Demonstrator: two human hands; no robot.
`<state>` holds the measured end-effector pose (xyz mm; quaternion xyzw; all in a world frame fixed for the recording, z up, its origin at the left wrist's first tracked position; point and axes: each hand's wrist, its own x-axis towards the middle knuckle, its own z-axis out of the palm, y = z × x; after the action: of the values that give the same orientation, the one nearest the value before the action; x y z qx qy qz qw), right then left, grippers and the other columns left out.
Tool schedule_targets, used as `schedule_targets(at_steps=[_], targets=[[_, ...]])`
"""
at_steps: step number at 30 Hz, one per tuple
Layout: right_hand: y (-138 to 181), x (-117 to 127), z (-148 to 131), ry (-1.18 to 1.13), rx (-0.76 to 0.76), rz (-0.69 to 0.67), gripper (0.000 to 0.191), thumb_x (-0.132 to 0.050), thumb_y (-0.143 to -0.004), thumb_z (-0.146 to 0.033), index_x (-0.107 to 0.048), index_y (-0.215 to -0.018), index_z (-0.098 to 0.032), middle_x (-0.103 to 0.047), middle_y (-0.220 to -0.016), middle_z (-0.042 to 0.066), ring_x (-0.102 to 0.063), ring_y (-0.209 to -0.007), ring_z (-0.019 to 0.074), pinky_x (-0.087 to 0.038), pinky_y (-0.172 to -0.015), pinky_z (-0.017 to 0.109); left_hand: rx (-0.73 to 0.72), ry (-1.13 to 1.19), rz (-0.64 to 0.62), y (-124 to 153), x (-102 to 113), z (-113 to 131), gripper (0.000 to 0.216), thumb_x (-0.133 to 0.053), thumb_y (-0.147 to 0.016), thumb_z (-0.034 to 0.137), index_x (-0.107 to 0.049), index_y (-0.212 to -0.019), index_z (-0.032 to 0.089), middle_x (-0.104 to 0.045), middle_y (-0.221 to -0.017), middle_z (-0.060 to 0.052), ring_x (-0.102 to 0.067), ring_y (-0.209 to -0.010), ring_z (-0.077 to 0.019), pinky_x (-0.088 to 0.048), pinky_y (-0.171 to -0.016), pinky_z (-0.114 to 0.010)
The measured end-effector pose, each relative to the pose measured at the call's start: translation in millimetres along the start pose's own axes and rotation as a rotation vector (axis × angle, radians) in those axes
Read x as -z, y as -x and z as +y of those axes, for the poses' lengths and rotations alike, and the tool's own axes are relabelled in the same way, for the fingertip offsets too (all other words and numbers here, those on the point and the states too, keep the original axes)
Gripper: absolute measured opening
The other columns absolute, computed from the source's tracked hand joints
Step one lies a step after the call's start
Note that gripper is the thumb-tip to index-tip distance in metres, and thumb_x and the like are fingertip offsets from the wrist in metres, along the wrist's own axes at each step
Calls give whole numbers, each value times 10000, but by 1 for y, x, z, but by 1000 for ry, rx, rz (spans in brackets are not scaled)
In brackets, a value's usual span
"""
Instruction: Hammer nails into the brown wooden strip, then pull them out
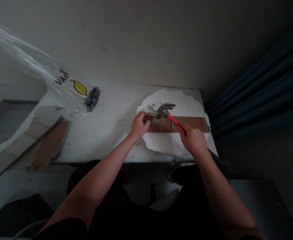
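Wall [146, 43]: grey, faintly smudged, behind the counter. Counter [116, 106]: white, specked with crumbs. Curtain [261, 80]: dark blue, in folds, at the right. Plastic wrap [80, 87]: clear, creased, printed with a yellow lemon-like shape and black lettering, at the counter's left end. White sheet [165, 143]: roughly rounded, ragged-edged, towards the counter's right end. Brown piece [50, 145]: flat, with one uneven end, at the counter's front left.

Board [191, 123]: one, long and narrow, lying crosswise on the white sheet; brown, wood-grained, edged green at its right end, with a small pale mark near mid-length, its nature unclear.

Hammer [172, 120]: one, claw type; red handle, dull, worn-looking grey-brown head above the board, contact uncertain. Right hand [194, 140]: fingers wrapped around the handle. Left hand [138, 126]: at the board's left end, fingers curled together; whether they gripped anything could not be told. Debris [151, 109]: grey, crumbly, scattered on the white sheet near the hammer's head.
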<state>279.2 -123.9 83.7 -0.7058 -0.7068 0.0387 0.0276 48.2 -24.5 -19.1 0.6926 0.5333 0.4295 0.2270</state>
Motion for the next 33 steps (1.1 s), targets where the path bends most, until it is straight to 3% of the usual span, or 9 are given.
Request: schedule_targets(at_steps=[6,10,13,18,21,26,29,33], targets=[[1,-7,-9,25,30,-91,478,-310,-1048,-481,-645,-1312,-267,-758,-921,111,-715,-785,263,-471,-689,324,70,1,61,-9,8,-8,254,-516,-731,69,-585,-927,215,-661,-965,-30,-594,-818,-162,-506,-821,-338],[3,-7,-8,22,16,-41,495,-288,-1051,-488,-631,-1330,-266,-756,-906,106,-712,-780,259,-464,-687,319,173,-69,93,-22,27,-21,296,-544,-752,82,-572,-1021,203,-673,-950,-36,-599,-780,-158,-496,-771,-316],[3,-7,-4,21,28,-36,491,-294,-1050,-492,-636,-1325,-271,-757,-917,105,-711,-777,262,-462,-678,321,291,-257,-34,-25,45,-36,291,-557,-793,123,-573,-1077,181,-690,-926,-60,-595,-731,-166,-478,-738,-324],[-1,-10,2,17,6,-68,491,-307,-1048,-487,-634,-1335,-257,-756,-962,119,-712,-804,263,-471,-701,329,366,-698,-442,-16,63,-63,50,-635,-751,209,-663,-791,198,-720,-849,-110,-646,-784,-247,-478,-689,-342],[-4,-10,6,17,-23,-57,491,-317,-1048,-476,-632,-1343,-239,-752,-987,128,-711,-836,264,-475,-725,330,346,-791,-599,-8,60,-69,86,-645,-742,265,-707,-748,207,-740,-862,-127,-671,-811,-276,-477,-667,-339],[-7,-11,8,5,-1,-93,488,-322,-1047,-486,-664,-1299,-246,-754,-977,122,-708,-846,262,-469,-733,325,346,-747,-681,5,43,-66,203,-666,-747,393,-761,-793,220,-754,-876,-157,-692,-825,-300,-488,-673,-350],[-7,-11,8,5,10,-83,485,-322,-1045,-493,-668,-1286,-252,-755,-976,118,-708,-843,266,-465,-722,325,382,-727,-663,11,32,-66,249,-662,-751,392,-776,-875,209,-758,-933,-188,-701,-837,-314,-496,-675,-363],[-7,-11,8,13,14,-80,475,-329,-1045,-487,-670,-1267,-244,-757,-972,117,-710,-840,269,-463,-713,326,448,-693,-544,13,24,-74,254,-667,-740,365,-780,-897,200,-751,-835,-190,-706,-824,-325,-503,-667,-373]])
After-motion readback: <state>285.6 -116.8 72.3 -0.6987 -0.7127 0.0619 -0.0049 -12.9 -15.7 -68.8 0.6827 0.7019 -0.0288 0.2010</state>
